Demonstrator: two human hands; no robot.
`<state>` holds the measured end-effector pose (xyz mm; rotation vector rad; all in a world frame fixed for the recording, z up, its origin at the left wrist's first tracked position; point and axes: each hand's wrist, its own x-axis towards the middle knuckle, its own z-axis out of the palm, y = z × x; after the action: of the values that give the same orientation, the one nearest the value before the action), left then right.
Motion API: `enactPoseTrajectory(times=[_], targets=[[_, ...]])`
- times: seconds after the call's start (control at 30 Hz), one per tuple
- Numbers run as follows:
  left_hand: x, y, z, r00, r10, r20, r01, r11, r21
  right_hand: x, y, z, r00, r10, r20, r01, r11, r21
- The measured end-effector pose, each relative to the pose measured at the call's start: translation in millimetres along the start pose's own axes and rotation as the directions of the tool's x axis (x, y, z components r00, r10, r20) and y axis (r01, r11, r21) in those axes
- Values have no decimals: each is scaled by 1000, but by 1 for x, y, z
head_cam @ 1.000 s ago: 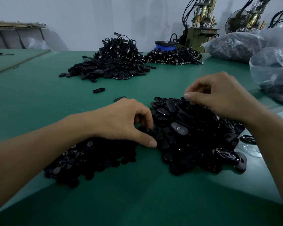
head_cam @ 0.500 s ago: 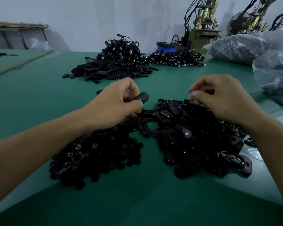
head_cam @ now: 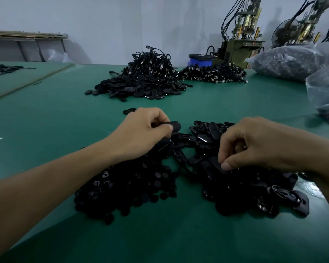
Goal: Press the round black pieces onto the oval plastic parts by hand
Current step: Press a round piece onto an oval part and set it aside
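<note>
Left hand (head_cam: 141, 133) is pinching an oval part (head_cam: 174, 126) above the round black pieces (head_cam: 133, 188); right hand (head_cam: 258, 147) is gripping a second oval part (head_cam: 216, 164) in its pile. All-black parts are probably inviting a misaligned press.

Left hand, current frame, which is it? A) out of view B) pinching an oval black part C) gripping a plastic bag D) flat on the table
B: the left hand pinches an oval part between thumb and fingers, with the part's end sticking out past the thumb.
</note>
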<state>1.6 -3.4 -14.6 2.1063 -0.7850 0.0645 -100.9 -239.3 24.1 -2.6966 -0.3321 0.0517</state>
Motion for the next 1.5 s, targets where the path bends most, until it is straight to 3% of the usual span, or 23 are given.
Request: enactPoseTrajectory(times=[0.17, 0.37, 0.47, 0.6, 0.67, 0.77, 0.97, 1.13, 1.27, 1.5], targets=[[8, 11, 7, 947, 72, 313, -93, 994, 53, 18, 3, 13, 994, -14, -110, 6, 997, -77], [27, 10, 22, 928, 47, 370, -137, 966, 221, 37, 20, 29, 923, -20, -384, -58, 980, -192], [36, 4, 30, 942, 6, 335, -86, 971, 224, 44, 22, 34, 867, 26, -498, -136, 973, -185], [37, 0, 25, 997, 35, 67, -44, 990, 133, 43, 20, 32, 765, 79, -639, -115, 993, -16], [30, -2, 15, 999, 23, -28, -21, 997, 71, 43, 13, 30, 771, 120, -626, -43, 990, 136], [12, -7, 0, 998, -16, -67, 17, 1000, 10, 46, -3, 28, 851, 163, -500, -1, 952, 308], [-27, -18, -15, 976, -100, -191, 67, 983, -170, 59, -45, 16, 921, 126, -370, 44, 907, 419], [-43, -20, -11, 947, -75, -313, -14, 962, -273, 62, -55, 40, 930, 181, -321, 53, 797, 602], [-46, -21, -10, 931, -60, -359, -55, 952, -300, 57, -50, 52, 945, 142, -295, 86, 762, 641], [-52, -19, -10, 952, -113, -285, 4, 935, -354, 54, -55, 58, 902, 76, -425, 220, 766, 604]])
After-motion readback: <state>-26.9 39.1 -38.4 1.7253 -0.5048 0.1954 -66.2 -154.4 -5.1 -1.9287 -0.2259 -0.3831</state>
